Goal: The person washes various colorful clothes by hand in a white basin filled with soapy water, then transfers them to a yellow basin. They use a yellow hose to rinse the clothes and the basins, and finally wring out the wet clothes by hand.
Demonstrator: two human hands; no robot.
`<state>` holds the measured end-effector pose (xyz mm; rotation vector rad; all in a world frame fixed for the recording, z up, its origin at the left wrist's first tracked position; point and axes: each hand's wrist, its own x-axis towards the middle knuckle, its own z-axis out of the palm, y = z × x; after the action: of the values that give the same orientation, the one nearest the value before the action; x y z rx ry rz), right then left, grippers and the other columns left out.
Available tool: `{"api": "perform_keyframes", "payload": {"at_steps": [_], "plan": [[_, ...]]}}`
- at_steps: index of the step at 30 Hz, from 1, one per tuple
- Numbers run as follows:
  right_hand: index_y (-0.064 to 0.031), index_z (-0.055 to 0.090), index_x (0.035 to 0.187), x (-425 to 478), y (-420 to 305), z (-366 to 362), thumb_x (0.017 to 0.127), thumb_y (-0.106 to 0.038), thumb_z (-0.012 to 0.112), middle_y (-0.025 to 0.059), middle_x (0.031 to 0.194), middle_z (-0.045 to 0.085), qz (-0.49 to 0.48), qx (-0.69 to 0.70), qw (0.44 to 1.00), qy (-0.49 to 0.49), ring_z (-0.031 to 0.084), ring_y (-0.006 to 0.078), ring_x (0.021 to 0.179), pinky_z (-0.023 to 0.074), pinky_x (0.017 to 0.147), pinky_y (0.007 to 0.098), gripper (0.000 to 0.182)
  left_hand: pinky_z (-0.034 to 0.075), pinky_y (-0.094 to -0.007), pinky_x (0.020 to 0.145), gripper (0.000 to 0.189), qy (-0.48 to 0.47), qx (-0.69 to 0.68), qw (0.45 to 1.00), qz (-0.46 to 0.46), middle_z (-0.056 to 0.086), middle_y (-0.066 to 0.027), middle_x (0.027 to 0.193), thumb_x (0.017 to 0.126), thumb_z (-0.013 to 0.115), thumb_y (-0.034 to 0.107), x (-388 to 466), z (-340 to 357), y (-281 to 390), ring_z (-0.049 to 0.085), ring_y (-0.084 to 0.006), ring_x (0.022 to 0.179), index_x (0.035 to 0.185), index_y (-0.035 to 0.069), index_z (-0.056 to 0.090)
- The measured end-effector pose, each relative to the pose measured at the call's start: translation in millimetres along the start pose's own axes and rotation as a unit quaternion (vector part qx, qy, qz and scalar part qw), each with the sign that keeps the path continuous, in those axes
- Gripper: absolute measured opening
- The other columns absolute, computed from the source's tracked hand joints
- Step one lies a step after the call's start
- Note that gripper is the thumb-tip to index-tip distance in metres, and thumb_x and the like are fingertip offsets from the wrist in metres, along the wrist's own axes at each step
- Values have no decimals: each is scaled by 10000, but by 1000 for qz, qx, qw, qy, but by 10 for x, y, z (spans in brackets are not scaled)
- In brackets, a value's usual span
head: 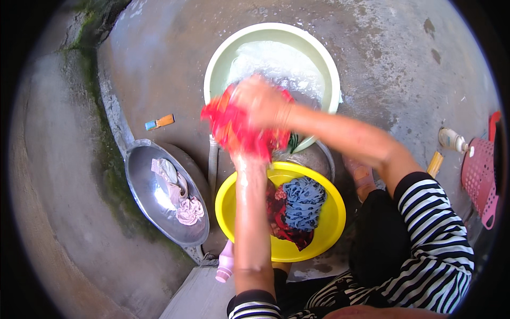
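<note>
A blurred red cloth point(247, 127) is bunched between my two hands, over the near rim of a pale green basin point(212, 75) of sudsy water. My right hand point(259, 101) grips its upper side, the arm reaching in from the right. From below, my left hand point(249, 156) holds the lower side; its fingers are hidden by the fabric. Beneath my left forearm sits a yellow basin point(336, 223). In it lie a blue patterned cloth point(305, 203) and a dark red cloth point(293, 233).
At the left, a metal basin point(139, 179) holds pale garments point(189, 209). A brush point(160, 122) lies on the concrete floor. Near my left forearm is a pink bottle point(225, 263). A ribbed hose point(213, 163) runs between the basins. Far right are a white bottle point(452, 139) and pink basket point(478, 171).
</note>
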<state>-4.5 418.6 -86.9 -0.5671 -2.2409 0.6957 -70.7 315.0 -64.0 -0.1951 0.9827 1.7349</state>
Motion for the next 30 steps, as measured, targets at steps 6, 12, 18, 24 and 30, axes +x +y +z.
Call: {"api": "perform_keyframes", "payload": {"at_steps": [6,12,18,24,30], "plan": [[5,558,921,-590,1110,-330,805,-151,535,179,851,552,319,-217,922,-22,606,313,770,507,654,419,197,419,-466,917,711,152,234,960,-33,422,-223,1271,814,624,334,119,118,236,477,-358,1121,1322,-46,304],[-52,550,1003,-948,1415,130,844,-146,452,121,867,621,66,-228,929,-285,642,252,725,524,614,398,209,280,-471,1015,916,-40,336,941,4,284,-188,1380,795,660,371,67,138,96,332,-318,1237,1445,134,59],[-50,607,873,-182,435,4,766,-103,510,190,920,614,202,-39,963,-173,629,308,828,502,699,428,154,253,-511,1035,902,-56,156,984,-57,147,-175,1462,821,580,501,323,32,239,270,-357,1295,1451,204,7],[-138,561,913,-130,-1350,-407,703,-221,603,57,741,530,17,193,973,-126,595,234,678,482,548,360,230,435,-434,921,590,-64,0,998,-24,452,-172,1265,837,523,441,242,29,373,507,-295,1126,1286,85,383],[-133,612,871,14,143,-33,737,-235,574,49,803,622,11,-49,998,39,623,217,680,505,542,348,173,465,-444,883,378,-51,-28,997,-49,538,-151,1167,878,465,305,126,451,37,538,-286,1083,1139,35,503]]}}
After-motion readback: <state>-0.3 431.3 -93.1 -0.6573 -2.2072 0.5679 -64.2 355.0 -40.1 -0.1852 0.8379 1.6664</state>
